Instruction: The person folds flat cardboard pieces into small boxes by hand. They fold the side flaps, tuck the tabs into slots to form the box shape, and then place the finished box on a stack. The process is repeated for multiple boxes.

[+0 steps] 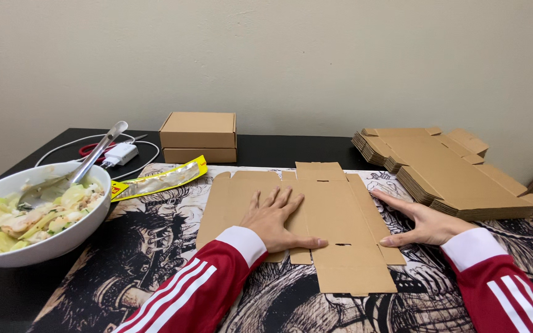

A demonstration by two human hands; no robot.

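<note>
Our left hand (277, 219) fingers splayed flat on the unfolded cardboard blank (306, 219), mid-counter near the front edge; right hand (421, 222) open, gripping nothing, at its right flap. Not yet folded. Two finished boxes (198, 137) at back edge; blank stack (445, 169) at the right.

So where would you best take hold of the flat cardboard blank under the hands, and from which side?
Probably the long right side flap of the flat cardboard blank, taken from the right. The right hand already rests along that edge, open, while the left hand lies flat on the middle panel, pinning it. The flap's free outer edge lets fingers slip under.
</note>
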